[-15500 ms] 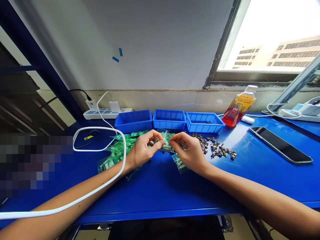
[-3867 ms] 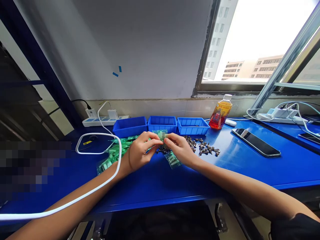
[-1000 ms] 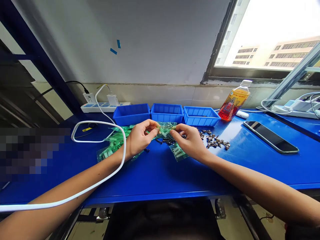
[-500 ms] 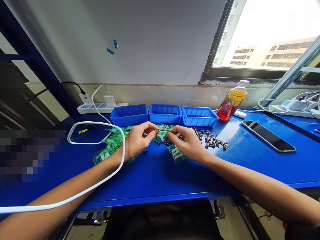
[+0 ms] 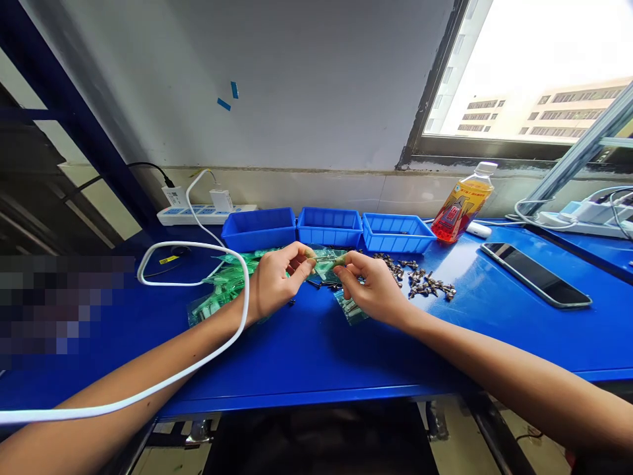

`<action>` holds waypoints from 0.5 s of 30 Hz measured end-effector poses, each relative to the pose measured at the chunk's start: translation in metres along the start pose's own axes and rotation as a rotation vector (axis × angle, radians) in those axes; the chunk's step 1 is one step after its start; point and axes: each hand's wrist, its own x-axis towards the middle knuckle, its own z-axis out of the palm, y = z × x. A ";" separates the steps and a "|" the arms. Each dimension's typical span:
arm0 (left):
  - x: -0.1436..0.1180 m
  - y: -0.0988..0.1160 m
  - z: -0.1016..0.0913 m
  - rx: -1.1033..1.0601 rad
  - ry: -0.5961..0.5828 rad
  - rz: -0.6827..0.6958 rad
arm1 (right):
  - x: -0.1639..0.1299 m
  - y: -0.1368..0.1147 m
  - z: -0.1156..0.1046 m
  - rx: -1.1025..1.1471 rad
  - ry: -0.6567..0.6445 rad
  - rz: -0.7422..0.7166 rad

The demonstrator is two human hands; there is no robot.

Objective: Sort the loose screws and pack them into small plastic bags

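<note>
A: In the head view, what is held, and how?

B: A small green translucent plastic bag [image 5: 325, 266] is pinched between the two hands above the blue tabletop [image 5: 316, 356]. The left hand [image 5: 274, 287] is curled nearly closed, thumb and forefinger nipped on the bag's left edge; the right hand [image 5: 373, 290] is likewise almost closed, fingertips clamped on the bag's right edge. The bag is kept just in front of the middle blue plastic bin [image 5: 330, 227].

A: What is crowded around the hands?

B: To the left, a heap of green plastic bags [image 5: 225, 290] is spread against the left wrist. Under the right hand another green bag of parts [image 5: 350, 309] is lying flat. A scatter of small dark metal screws [image 5: 420, 282] is found just right of the right hand, and a few more are seen under the pinched bag. Behind, the row is closed off by the left blue bin [image 5: 258, 228] and the right blue bin [image 5: 395, 232], all three touching side by side.

A: Where is free room left?

B: A bare band of tabletop is left between the hands and the near table edge, crossed only by the forearms. A white cable [image 5: 198, 359] is looped over the left forearm and runs off the left edge. Farther right, a black smartphone [image 5: 537, 284] is lying flat, well apart from the screws, and an orange drink bottle [image 5: 462, 204] is leaned by the wall under the window. A white power strip [image 5: 202, 212] is set along the back edge at left.
</note>
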 end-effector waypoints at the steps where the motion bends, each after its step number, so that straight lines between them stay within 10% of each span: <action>1: 0.000 0.000 0.000 -0.005 -0.004 0.004 | 0.000 0.000 0.000 -0.001 -0.004 0.004; 15: -0.003 -0.003 -0.002 0.053 -0.052 0.075 | 0.000 -0.001 0.000 0.003 0.033 -0.042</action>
